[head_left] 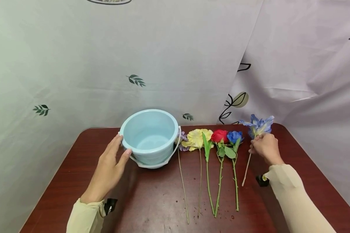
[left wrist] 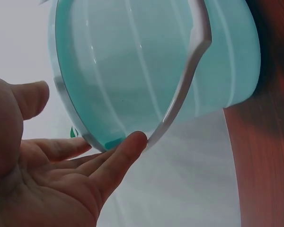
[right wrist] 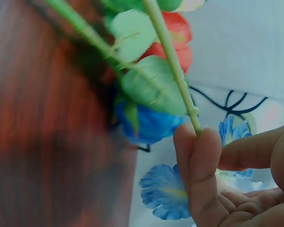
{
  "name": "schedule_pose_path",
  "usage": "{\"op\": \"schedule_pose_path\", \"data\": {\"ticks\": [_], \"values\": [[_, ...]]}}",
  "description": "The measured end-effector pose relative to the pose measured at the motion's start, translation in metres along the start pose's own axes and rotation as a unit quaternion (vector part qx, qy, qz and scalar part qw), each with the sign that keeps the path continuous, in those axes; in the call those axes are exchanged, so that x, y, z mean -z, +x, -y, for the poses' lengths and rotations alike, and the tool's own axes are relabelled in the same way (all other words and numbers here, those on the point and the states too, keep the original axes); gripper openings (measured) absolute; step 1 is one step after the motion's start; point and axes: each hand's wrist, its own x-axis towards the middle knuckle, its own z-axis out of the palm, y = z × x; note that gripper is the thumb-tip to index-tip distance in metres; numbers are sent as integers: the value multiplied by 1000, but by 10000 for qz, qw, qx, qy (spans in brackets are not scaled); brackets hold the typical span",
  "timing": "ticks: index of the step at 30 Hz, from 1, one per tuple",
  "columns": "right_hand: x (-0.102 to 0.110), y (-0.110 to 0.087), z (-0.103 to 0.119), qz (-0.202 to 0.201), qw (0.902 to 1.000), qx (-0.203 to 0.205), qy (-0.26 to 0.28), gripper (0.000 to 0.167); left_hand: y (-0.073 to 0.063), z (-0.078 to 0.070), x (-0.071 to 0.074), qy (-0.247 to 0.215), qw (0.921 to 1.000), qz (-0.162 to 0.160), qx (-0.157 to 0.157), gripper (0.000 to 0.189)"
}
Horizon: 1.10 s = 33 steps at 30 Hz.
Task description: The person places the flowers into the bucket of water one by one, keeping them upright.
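1. Pinching the stem of the pale-blue flower (head_left: 258, 125) between thumb and fingers of the right hand (head_left: 266, 147), close below the bloom, at the table's far right; stem slanting down toward the near side.
2. Touching the left rim of the light-blue bucket (head_left: 152, 158) with the left hand (head_left: 105, 168), fingers extended, thumb spread away.
3. Showing the bucket upright on the dark red table (head_left: 160, 204), far and left of centre, white handle (head_left: 177, 145) hanging along its near side.
4. Lying right of the bucket, blooms far, stems near, left to right: purple flower (head_left: 183, 136), yellow flower (head_left: 199, 138), leafy green stem (head_left: 207, 149), red rose (head_left: 219, 136), blue rose (head_left: 234, 136).
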Motion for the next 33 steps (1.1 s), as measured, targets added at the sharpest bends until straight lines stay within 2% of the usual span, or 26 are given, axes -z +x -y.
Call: {"op": "schedule_pose_path", "data": {"ticks": [5,11,17,22,28,33], "values": [[2,-3,13,-168,9987,-29,489,15,2,-1,-1,33,9998,-214,53,59],[3,-7,30,-282,9961,267,790,18,3,-1,-3,48,9991,-429,56,56],[5,-10,48,-232,9909,467,1243,22,5,-3,-5,-53,9983,-575,-18,56],[4,-13,61,-135,9850,555,1630,21,5,-3,-5,-132,9979,-625,78,55],[-2,-14,77,-167,9723,684,2227,19,4,-2,-7,-267,9972,-655,252,56],[-6,-16,93,-114,9528,1017,2860,17,3,-2,-7,-330,9966,-670,351,57]]}}
